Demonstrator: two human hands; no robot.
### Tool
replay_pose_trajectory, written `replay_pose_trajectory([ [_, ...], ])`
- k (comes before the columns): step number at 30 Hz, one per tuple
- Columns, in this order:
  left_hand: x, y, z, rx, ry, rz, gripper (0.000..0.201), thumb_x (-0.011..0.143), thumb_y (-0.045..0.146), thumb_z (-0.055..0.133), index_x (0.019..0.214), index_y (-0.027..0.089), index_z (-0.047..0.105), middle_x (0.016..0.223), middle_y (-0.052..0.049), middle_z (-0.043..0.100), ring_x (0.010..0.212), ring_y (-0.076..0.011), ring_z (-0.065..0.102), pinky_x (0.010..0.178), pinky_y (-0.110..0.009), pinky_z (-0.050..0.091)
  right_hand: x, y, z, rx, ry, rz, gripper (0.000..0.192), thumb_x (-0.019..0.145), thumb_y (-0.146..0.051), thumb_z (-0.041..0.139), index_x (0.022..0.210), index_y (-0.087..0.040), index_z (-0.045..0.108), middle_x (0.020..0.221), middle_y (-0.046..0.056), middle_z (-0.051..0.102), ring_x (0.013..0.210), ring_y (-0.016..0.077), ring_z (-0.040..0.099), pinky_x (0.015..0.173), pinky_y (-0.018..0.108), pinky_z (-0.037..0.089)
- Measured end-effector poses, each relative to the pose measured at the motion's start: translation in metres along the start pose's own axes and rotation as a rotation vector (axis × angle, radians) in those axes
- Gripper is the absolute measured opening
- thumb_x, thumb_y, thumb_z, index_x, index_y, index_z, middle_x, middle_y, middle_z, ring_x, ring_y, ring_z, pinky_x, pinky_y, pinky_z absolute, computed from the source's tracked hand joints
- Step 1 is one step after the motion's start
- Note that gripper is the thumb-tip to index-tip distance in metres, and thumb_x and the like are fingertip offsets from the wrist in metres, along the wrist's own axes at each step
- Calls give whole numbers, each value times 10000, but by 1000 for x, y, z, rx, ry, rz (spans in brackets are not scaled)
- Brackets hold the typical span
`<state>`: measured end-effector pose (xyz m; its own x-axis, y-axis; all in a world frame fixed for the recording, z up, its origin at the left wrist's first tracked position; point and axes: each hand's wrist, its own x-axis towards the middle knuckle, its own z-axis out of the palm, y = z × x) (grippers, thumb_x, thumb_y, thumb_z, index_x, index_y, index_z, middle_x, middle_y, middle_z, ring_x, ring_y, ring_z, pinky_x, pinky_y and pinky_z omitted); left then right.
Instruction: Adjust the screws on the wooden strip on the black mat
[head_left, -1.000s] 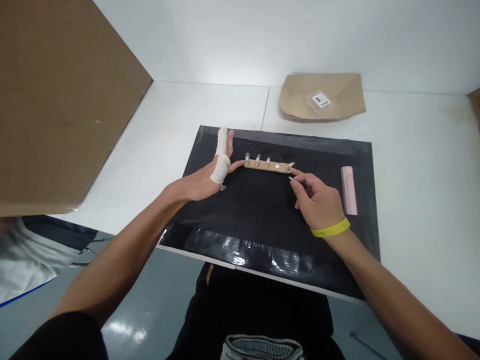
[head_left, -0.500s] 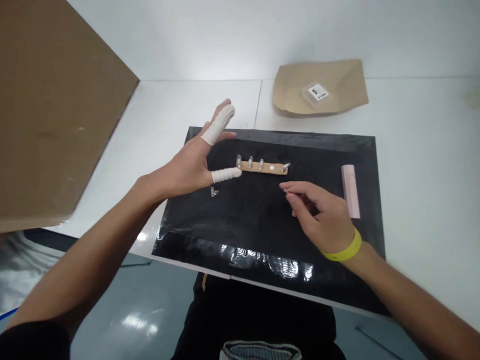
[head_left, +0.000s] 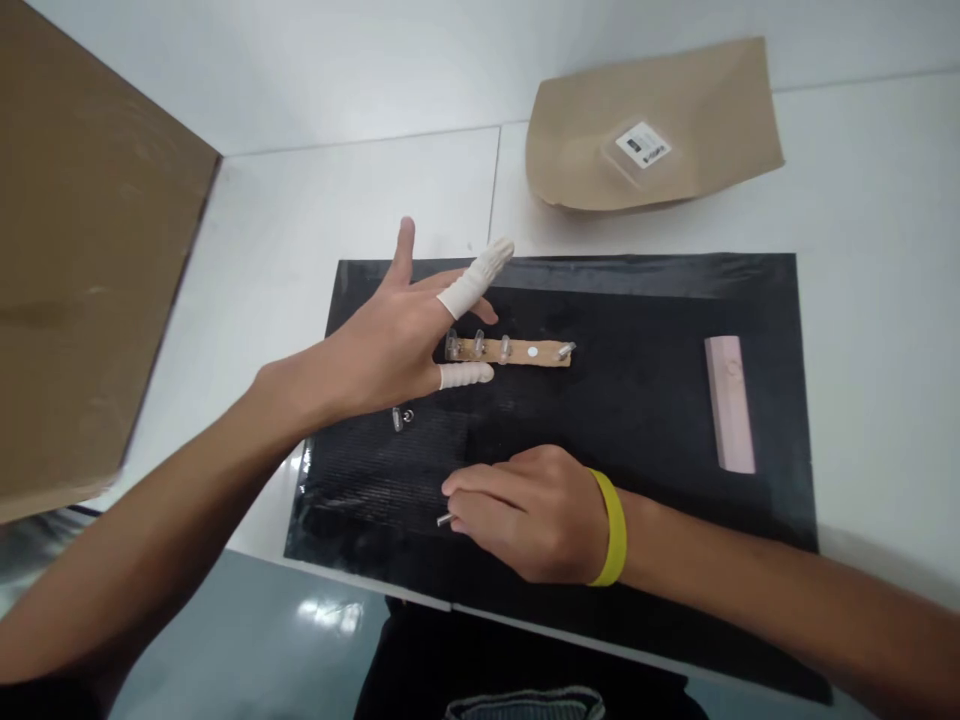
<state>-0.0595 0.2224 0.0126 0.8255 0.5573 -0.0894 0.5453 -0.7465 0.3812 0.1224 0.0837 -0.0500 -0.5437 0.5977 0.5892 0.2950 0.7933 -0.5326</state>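
Left hand (head_left: 390,340): spread flat above the mat's 10 o'clock part, gripping nothing; white cots on two fingers, the capped thumb tip just beside the strip's left end.
Right hand (head_left: 525,510): curled, fingertips pressed together on a small pin (head_left: 444,520) that sticks out toward 9 o'clock; yellow band (head_left: 611,528) on the wrist.
Strip (head_left: 514,351): thin tan piece lying flat near the mat's middle, at 12 o'clock from the right hand, with small clear and metal pegs standing along it and one white dot.
Loose part (head_left: 401,418): small clear-and-metal bit on the mat at 7 o'clock from the strip, under the left palm's edge.
Mat (head_left: 652,400): black sheet on the white table (head_left: 862,300).
Pink block (head_left: 730,416): at the mat's 3 o'clock edge, well apart from both hands.
Brown envelope (head_left: 712,110): at 12 o'clock beyond the mat, white label on it.
Cardboard (head_left: 75,250): large panel at 9 o'clock.
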Motion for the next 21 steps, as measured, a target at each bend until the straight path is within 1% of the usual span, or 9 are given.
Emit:
replay_pose_trajectory([
  [2,3,4,0,-24,-17,-25,910,948,469,592,1661,254,69,1193,-33,734,1293,-303,615,1269,-636,-166,-3,1,1,-21,-5,3,312,1047,-201,483,789,-168,654,916,-11,745,569,71,584,466,246,460],
  [5,8,8,1,-44,-23,-30,862,953,435,584,1657,256,120,1234,-47,718,1310,-298,601,1260,-643,-182,-6,2,3,-27,-13,-6,300,1032,-189,498,781,-171,660,871,-11,730,539,87,541,433,267,415],
  [8,12,8,2,-48,-37,-27,841,937,420,626,1645,265,200,1244,-60,712,1357,-318,570,1256,-656,-191,-5,2,6,-22,14,-23,295,1020,-169,506,771,-165,665,841,-6,720,521,96,515,423,278,398],
  [10,14,7,4,-38,-58,-19,797,924,459,655,1617,295,296,1273,-61,704,1391,-340,541,1249,-680,-187,-4,2,7,-23,32,-25,315,1023,-158,488,765,-166,668,831,-5,717,517,100,507,427,281,401],
  [13,15,5,6,-13,-57,13,696,908,548,665,1535,327,456,1310,-59,695,1407,-363,525,1243,-708,-172,-5,2,8,-29,40,-18,332,1029,-153,466,769,-169,673,821,-5,709,518,105,503,424,287,395],
  [15,15,4,8,2,-34,23,650,903,573,665,1485,320,526,1339,-65,686,1409,-371,523,1250,-715,-147,-6,2,8,-28,30,-9,335,1031,-154,454,782,-169,678,816,-4,701,517,109,498,423,292,390],
  [18,16,3,10,31,-3,32,548,900,573,671,1375,304,634,1365,-66,681,1400,-373,534,1262,-719,-110,-7,3,10,-24,1,-6,333,1037,-160,436,811,-169,681,821,-1,690,524,115,498,434,299,392],
  [21,17,2,12,79,30,43,372,900,529,678,1191,305,735,1287,-30,725,1347,-345,587,1275,-710,-91,-8,3,13,-20,-12,-7,301,1034,-167,450,826,-167,667,827,-2,680,533,115,503,445,300,387],
])
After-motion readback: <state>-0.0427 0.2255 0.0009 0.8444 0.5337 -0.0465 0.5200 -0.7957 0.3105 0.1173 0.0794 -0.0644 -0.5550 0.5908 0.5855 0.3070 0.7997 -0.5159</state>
